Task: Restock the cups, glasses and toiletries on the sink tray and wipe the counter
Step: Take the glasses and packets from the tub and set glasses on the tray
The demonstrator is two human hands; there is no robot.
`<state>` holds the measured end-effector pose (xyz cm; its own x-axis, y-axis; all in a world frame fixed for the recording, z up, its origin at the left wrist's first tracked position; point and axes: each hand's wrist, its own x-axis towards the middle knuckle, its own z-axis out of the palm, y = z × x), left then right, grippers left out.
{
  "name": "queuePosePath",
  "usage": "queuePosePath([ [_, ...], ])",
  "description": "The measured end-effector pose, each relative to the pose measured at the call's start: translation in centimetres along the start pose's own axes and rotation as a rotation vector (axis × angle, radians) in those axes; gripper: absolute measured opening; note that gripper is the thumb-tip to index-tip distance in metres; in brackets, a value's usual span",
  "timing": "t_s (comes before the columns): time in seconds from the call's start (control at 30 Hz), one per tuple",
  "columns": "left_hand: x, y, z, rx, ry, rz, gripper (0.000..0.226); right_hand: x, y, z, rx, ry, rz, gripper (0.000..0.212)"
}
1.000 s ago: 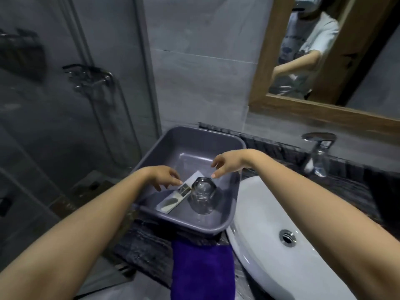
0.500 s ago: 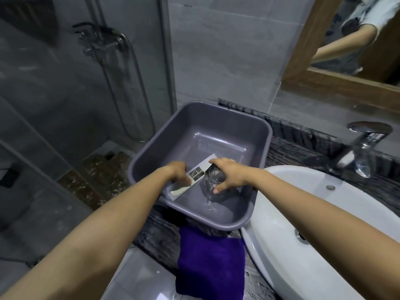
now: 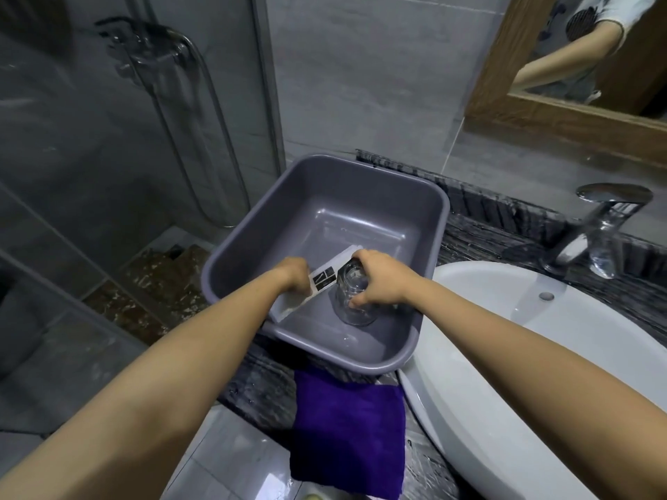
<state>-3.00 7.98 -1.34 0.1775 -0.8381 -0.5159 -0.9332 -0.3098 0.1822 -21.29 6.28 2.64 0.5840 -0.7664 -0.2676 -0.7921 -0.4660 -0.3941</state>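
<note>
- Grey plastic tub (image 3: 426,225) sits on the dark marbled bench (image 3: 480,240), at the left of the white sink basin (image 3: 541,355); its near rim overhangs the bench edge slightly.
- Clear glass (image 3: 355,301) stands upside down on the tub floor, near-right part of the tub, base uppermost.
- Right hand (image 3: 382,279) is over the glass: fingers wrapped across the upturned base and far side, thumb on the near side wall. Grip is clenched around the glass.
- Whether the glass rim is touching the tub floor or raised just off it: cannot tell.
- White flat packet (image 3: 321,281) with dark printed squares lies in the tub just left of the glass, one end running under the right hand's fingers.
- Left hand (image 3: 294,274) rests on the packet's left edge, fingers curled down onto it. Grip looks pinched on the packet, though the fingertips are hidden behind the knuckles.
- Purple cloth (image 3: 346,431) hangs over the near bench edge, below the tub, its upper end tucked under the tub's near rim.
- Chrome tap (image 3: 606,211) stands at the far right behind the basin; a second clear glass (image 3: 602,247) sits directly in front of it on the bench.
- Wood-framed mirror (image 3: 563,113) on the far wall reflects a short-sleeved arm.
- Glass shower screen (image 3: 108,175) with chrome fittings fills the left side.
</note>
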Motion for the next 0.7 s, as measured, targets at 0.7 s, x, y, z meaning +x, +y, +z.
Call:
queuePosePath([
  [0.7, -5.0, 4.9, -7.7, -0.715, 0.307, 0.234, 0.007, -7.7, -0.3, -11.6, 0.133, 0.312, 0.096, 0.092],
])
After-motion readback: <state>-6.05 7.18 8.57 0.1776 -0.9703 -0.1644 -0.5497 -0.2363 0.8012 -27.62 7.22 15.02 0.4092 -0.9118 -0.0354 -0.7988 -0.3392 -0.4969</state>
